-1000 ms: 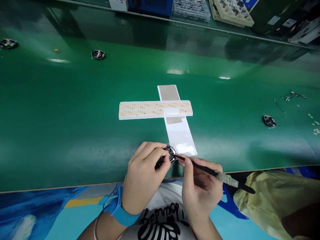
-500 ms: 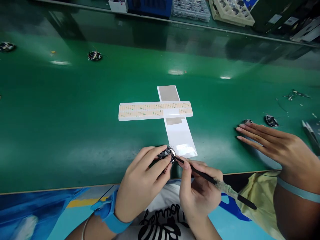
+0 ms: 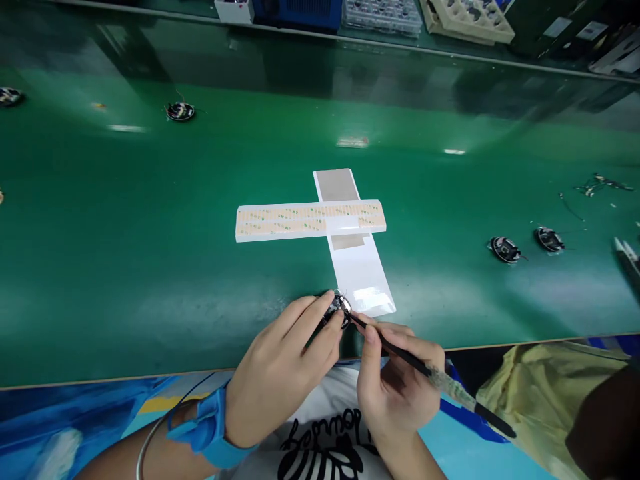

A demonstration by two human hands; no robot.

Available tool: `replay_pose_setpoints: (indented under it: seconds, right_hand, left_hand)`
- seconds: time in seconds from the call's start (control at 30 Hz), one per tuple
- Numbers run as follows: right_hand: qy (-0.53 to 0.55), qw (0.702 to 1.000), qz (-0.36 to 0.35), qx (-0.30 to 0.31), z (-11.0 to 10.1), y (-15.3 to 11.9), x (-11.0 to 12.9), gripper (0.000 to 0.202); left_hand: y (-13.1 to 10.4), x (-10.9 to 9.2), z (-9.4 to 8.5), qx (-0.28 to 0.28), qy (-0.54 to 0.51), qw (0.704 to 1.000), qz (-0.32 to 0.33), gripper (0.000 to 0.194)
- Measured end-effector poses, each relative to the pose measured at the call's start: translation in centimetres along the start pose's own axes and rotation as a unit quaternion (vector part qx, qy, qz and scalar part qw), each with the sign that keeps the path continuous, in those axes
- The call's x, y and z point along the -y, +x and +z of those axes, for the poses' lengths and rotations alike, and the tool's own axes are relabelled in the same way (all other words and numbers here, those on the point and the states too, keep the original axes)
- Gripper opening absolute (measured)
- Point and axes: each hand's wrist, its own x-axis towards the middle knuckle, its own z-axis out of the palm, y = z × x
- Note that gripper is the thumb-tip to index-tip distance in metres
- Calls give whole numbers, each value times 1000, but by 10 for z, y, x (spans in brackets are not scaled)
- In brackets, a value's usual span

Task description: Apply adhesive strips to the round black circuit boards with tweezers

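Note:
A small round black and silver part (image 3: 341,305) is pinched between the fingers of my left hand (image 3: 285,367), at the near end of the white sheet. My right hand (image 3: 400,377) grips a slim black tool (image 3: 407,357) wrapped with clear tape near its rear; the tip touches the right side of the round part. A strip of cream labels with green marks (image 3: 280,221) lies across the white sheet (image 3: 363,273), which has grey patches. My fingers partly hide the round part.
Two round parts (image 3: 506,249) (image 3: 550,239) lie at the right, near tweezers (image 3: 629,257) and wire scraps (image 3: 600,183). Another round part (image 3: 180,111) sits at the back left. Trays (image 3: 383,17) and a blue box (image 3: 299,13) stand on the rear shelf. A co-worker's arm (image 3: 607,420) is at lower right.
The co-worker's hand has withdrawn from the table at the right, uncovering a round part. My left wrist has shifted slightly left; both my hands keep their holds.

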Motion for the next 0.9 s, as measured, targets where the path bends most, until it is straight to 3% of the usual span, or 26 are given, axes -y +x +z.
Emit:
replay_pose_setpoints:
  seconds: [0.2,0.6,0.9]
  right_hand:
    - [26,1000,-9,-14,-2,3,1,42]
    - [-25,999,-9,-35,7,3,2,40]
    - [10,998,-15,-62,10,5,2,42]
  left_hand:
    - [-3,0,0,4,13,1000,15,24]
    - [4,5,5,-20,-21,1000,5,18]
    - [4,4,4,1,25,999,48,22]
